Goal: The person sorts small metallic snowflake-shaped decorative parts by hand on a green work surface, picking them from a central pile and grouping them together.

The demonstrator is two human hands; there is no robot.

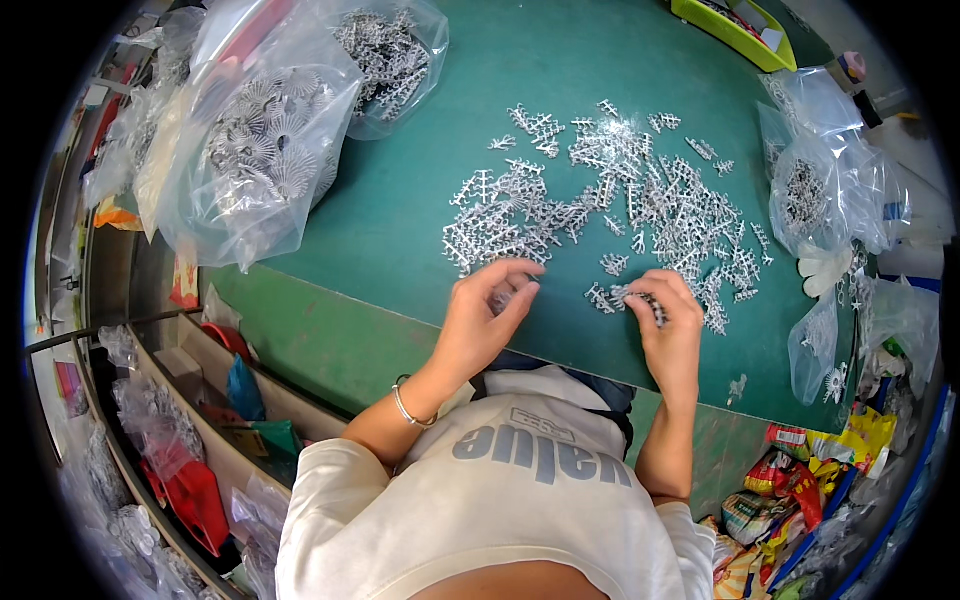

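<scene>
Small silver branched metal pieces (505,212) lie in a loose heap on the green table, just beyond my left hand (478,318). That hand is closed, its fingertips curled toward the thumb, with some greyish pieces partly showing inside the palm. A second spread of similar branched pieces (690,215) covers the table further right. At its near edge my right hand (668,325) is closed around several of these pieces, which show between thumb and fingers. A few loose ones (602,298) sit by its fingertips; one piece (614,264) lies apart between the hands.
Clear plastic bags of silver parts (270,150) and of darker metal parts (385,60) stand at the table's left. More bags (830,190) hang over the right edge. A yellow-green tray (735,30) is at the far right. Colourful packets (770,500) fill the floor at lower right.
</scene>
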